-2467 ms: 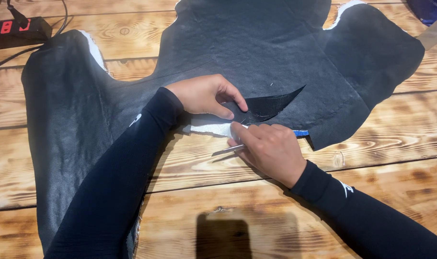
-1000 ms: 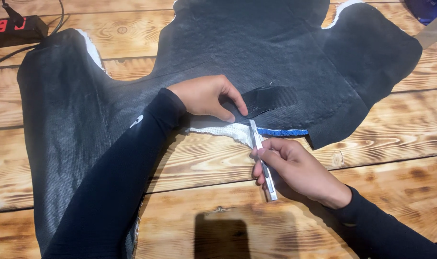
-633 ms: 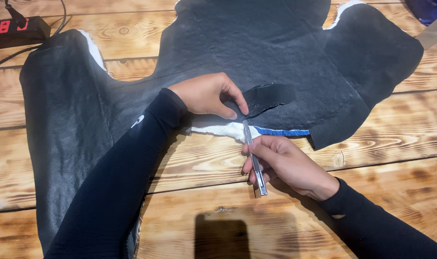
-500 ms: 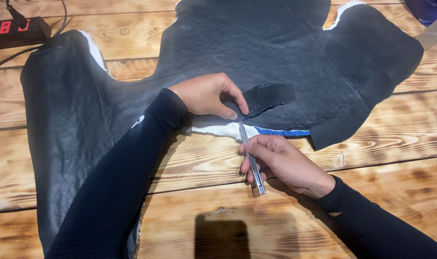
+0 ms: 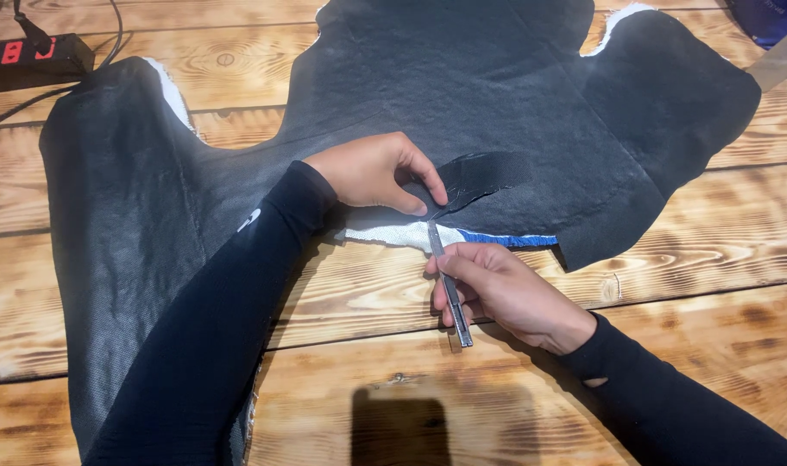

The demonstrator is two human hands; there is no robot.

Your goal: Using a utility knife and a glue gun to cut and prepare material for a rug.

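Head view, single entry. Black leather hide (image 5: 462,95), large, irregular outline, spread flat on a scorched-grain wooden table (image 5: 713,259); pale underside (image 5: 393,235) and a blue strip (image 5: 506,239) exposed at the near edge. Left hand (image 5: 372,171): laid on the hide, fingertips (image 5: 428,192) pressed down and pinching the base of a partly freed, curved flap (image 5: 484,171). Right hand (image 5: 497,289): closed around a slim metal knife (image 5: 450,289), thumb and fingers clamped along the handle, blade tip touching the hide edge just below the left fingertips. Step judged in hand: cutting the curved piece out of the hide, cut part-way along. Next move, as a judgement, calls for steady downward hold by the left hand and a blade path kept clear of those fingertips, which lie very near the tip. Far left corner: black power strip (image 5: 31,59) with cable, well apart from both hands.
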